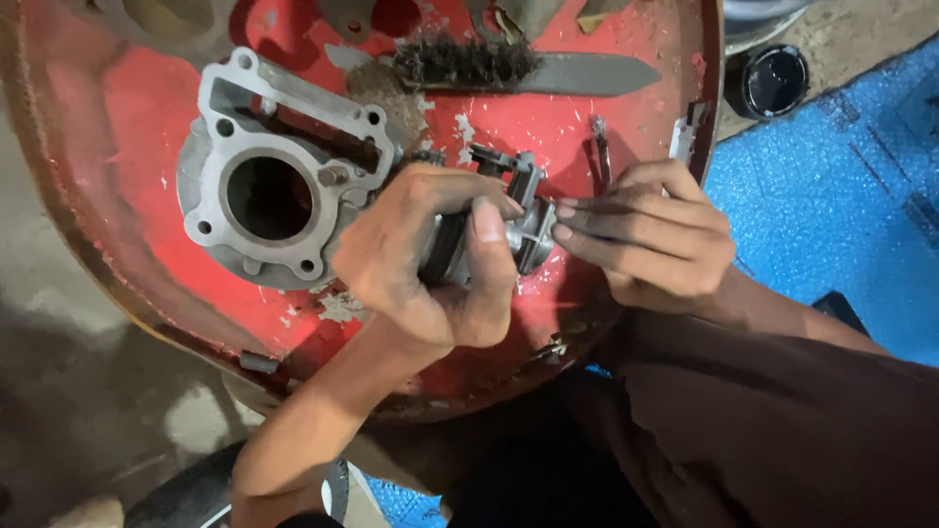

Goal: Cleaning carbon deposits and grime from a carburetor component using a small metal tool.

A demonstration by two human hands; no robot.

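A small grey metal engine part [523,210] is gripped in the left hand [430,259] above a worn red round tray [137,127]. It is touched by the right hand [646,230], whose fingers are pinched on a thin tool [599,147]. A grey cylinder block [279,176] lies just beside, a wire brush [489,64] beyond.

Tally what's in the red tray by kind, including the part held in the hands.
Engine cylinder block, grey metal: 1
Wire brush: 1
Small grey metal part, gripped by the left hand with the right hand at its side: 1
Total: 3, all over the red tray. Scraps at the tray's top edge are too cut off to name.
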